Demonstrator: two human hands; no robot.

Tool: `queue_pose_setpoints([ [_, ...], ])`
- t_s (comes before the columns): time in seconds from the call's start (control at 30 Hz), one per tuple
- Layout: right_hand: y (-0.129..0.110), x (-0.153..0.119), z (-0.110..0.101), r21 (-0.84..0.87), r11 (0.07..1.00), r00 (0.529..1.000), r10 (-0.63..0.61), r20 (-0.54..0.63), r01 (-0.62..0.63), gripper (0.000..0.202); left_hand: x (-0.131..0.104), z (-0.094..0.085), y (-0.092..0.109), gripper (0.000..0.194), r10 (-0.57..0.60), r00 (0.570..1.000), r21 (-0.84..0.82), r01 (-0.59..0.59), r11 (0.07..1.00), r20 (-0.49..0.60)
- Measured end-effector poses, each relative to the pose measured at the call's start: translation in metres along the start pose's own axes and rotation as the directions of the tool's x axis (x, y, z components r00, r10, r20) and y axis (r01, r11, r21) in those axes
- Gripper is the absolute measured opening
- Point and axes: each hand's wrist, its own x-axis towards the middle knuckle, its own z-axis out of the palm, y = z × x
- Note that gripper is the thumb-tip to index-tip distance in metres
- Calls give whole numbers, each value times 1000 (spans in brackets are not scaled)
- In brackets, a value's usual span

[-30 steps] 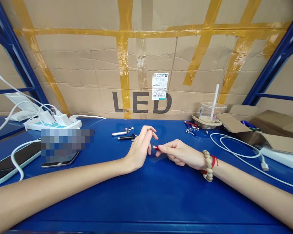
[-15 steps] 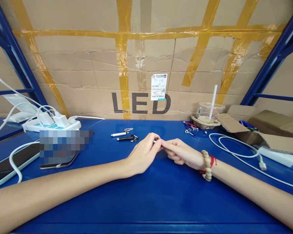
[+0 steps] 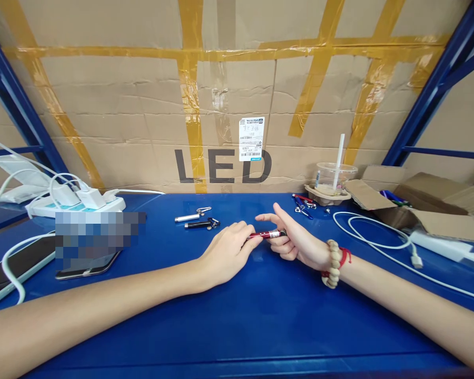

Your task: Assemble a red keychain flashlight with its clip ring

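A small red pen-shaped tube (image 3: pixel 265 235) with a silver band lies level between my two hands, just above the blue tabletop (image 3: pixel 237 310). My left hand (image 3: pixel 225 251) pinches its left end with thumb and fingertips. My right hand (image 3: pixel 294 238), with a bead bracelet and red cord at the wrist, grips the right end, forefinger stretched out toward the left. Behind my left hand lie a silver tube (image 3: pixel 187 217) and a black tube (image 3: pixel 197 224), each with a key ring.
At left stand a white power strip (image 3: pixel 77 202) with chargers, a phone (image 3: pixel 87 266) and a tablet (image 3: pixel 11 266) with a white cable. At right are a plastic cup with a straw (image 3: pixel 334 179), several small pens (image 3: pixel 302 204), a coiled white cable (image 3: pixel 375 234) and cardboard boxes (image 3: pixel 430 210).
My hands met around the red tube, then drew slightly apart. The tube now shows at full length between them, where only its tip showed before. My right forefinger has straightened out.
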Motion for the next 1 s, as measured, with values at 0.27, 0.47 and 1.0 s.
queue_pose_setpoints([
  [0.27,-1,-3,8,-94,995,998,-41,-51,36,53,-1,0,1,21,67,990,-177,-45,983,121],
  [0.47,4,-2,13,-190,978,988,-108,-112,85,51,-2,-2,2,24,71,985,-243,-32,969,156],
  [1.0,10,-3,11,-363,799,825,-552,-124,480,33,-3,-4,4,23,75,985,-232,-38,972,154],
])
